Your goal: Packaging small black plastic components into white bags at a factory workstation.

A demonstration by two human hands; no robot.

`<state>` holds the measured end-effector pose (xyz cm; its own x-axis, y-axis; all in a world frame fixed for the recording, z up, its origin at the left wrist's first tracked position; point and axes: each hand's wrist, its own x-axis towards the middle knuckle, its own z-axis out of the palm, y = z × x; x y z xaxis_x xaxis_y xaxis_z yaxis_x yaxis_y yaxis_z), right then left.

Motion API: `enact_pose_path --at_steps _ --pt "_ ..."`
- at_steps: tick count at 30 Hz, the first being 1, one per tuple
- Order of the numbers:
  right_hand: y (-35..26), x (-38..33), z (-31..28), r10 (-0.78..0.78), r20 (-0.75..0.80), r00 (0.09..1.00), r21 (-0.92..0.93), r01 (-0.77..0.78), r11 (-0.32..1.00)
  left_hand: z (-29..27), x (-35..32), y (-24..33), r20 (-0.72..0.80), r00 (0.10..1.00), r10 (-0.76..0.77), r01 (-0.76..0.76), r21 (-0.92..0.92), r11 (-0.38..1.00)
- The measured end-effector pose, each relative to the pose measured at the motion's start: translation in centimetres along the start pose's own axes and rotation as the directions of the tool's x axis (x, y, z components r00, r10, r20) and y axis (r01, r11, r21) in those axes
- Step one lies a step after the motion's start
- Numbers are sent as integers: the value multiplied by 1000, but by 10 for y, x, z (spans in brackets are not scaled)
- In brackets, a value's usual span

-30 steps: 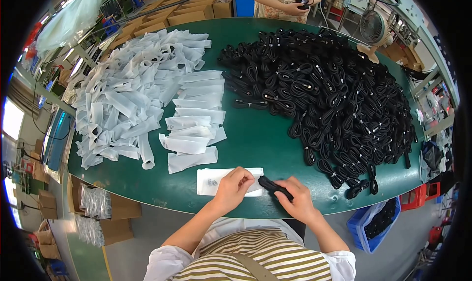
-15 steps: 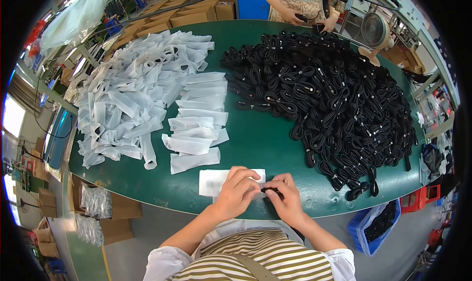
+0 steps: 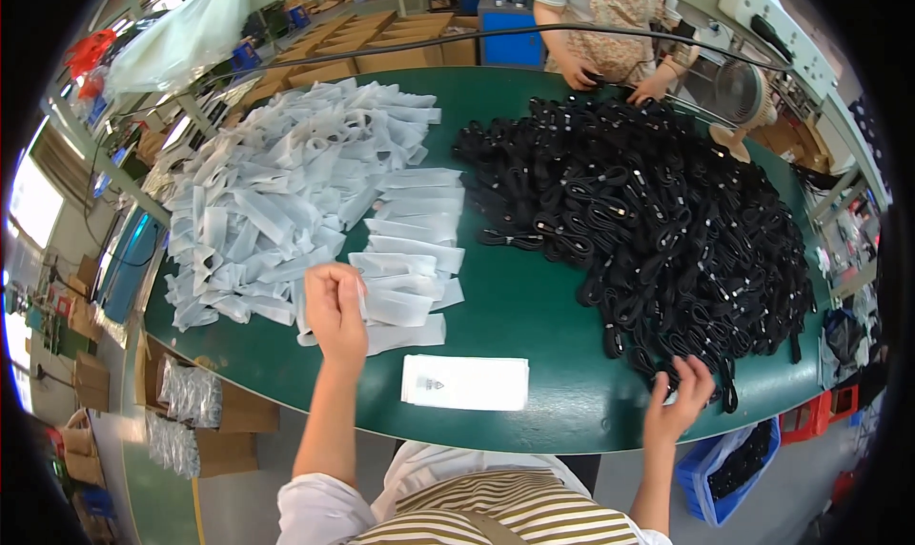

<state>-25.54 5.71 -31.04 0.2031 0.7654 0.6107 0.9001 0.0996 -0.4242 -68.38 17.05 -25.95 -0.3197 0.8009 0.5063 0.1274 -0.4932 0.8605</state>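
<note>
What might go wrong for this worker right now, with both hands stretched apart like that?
The left hand sets a white bag on a loose row of bags; a nudge may scatter them. The right hand reaches into the tangled black cable pile, so several may drag out and slip off the table edge.

The left hand [image 3: 335, 307] pinched a white pouch [image 3: 405, 307] over the green tabletop [image 3: 534, 307]; the right hand [image 3: 679, 397] touched the black cable pile [image 3: 648, 221].

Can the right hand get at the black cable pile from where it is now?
Probably yes: the right hand is open, already at the near edge of the black cable pile, with nothing between them.
</note>
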Motion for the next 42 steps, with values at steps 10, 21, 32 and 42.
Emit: enact_pose_path --at_steps 10,21,32,42 --pt "63 -31 0 288 82 954 -413 -230 881 18 12 -67 513 858 21 -335 527 781" --pt "55 -16 37 270 61 961 -420 -220 881 -42 -11 -51 679 691 -250 -543 715 441" --pt "-26 0 9 -89 292 952 -65 113 992 -11 33 -90 665 720 -197 -559 725 403" --pt "-28 8 36 -223 294 929 44 220 974 41 -66 -11 655 753 64 -391 367 844"
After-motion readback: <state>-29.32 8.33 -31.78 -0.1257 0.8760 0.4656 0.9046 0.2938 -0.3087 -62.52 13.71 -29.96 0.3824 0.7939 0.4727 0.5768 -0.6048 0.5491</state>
